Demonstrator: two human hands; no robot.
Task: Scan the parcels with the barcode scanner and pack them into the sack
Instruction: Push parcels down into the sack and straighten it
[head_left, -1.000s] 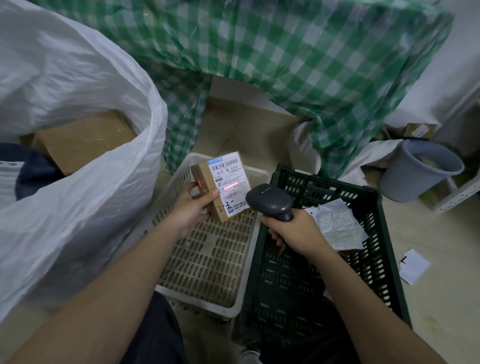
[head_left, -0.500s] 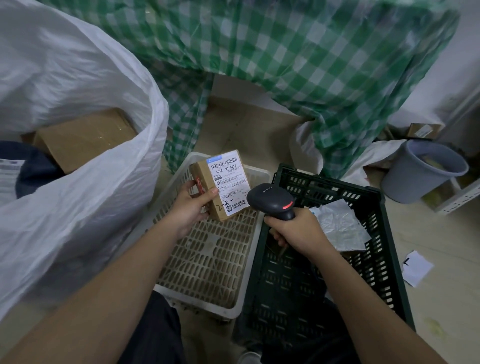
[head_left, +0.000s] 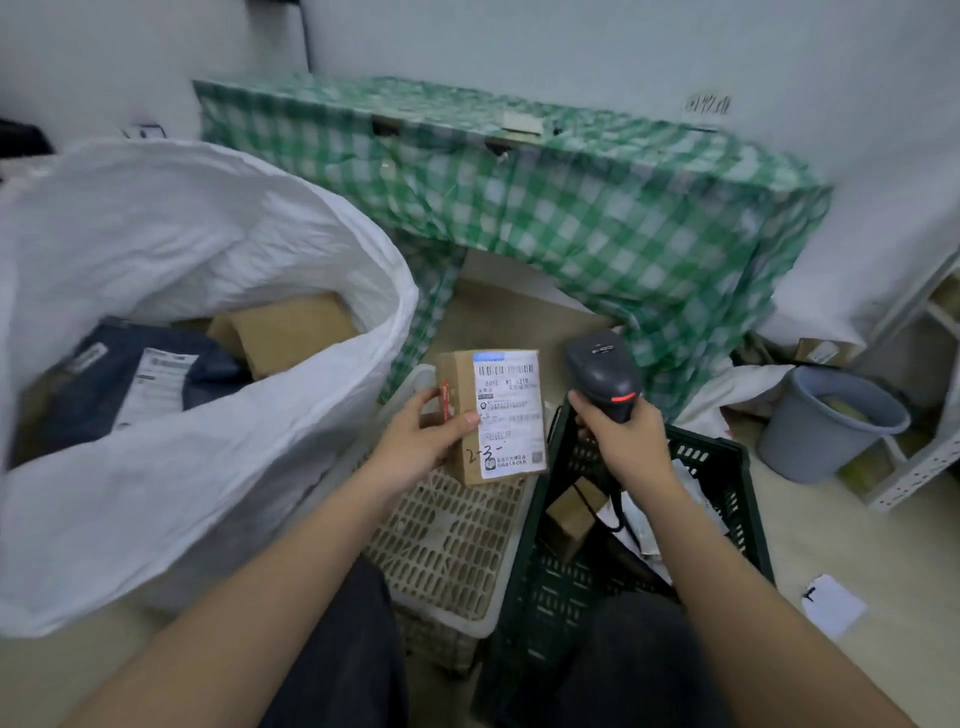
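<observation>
Left hand: the left hand (head_left: 415, 441) reaches forward over the pale crate (head_left: 447, 545), fingers behind and thumb across the front of a small cardboard parcel (head_left: 491, 415), holding it upright with its label facing the camera.
Right hand: the right hand (head_left: 623, 441) is wrapped round the grip of the barcode scanner (head_left: 605, 376), whose head rises just right of the parcel, a red strip showing on its back.
Writing: the parcel's white label carries barcodes and small print, mostly too blurred to read; "501E" seems to head it, and "2-3" is handwritten near the bottom left.
Sack: the big white sack (head_left: 208, 441) stands open at left, holding a cardboard box (head_left: 291, 332) and a dark mailer bag (head_left: 130, 384) with a white label.
Green crate: a dark green crate (head_left: 727, 499) beside the pale one holds another small box (head_left: 574, 512) and paper.
Room: green checked cloth (head_left: 571, 208) drapes a table by a pale wall; a grey bin (head_left: 826, 421) and a paper slip (head_left: 831, 603) sit on the beige floor at right.
</observation>
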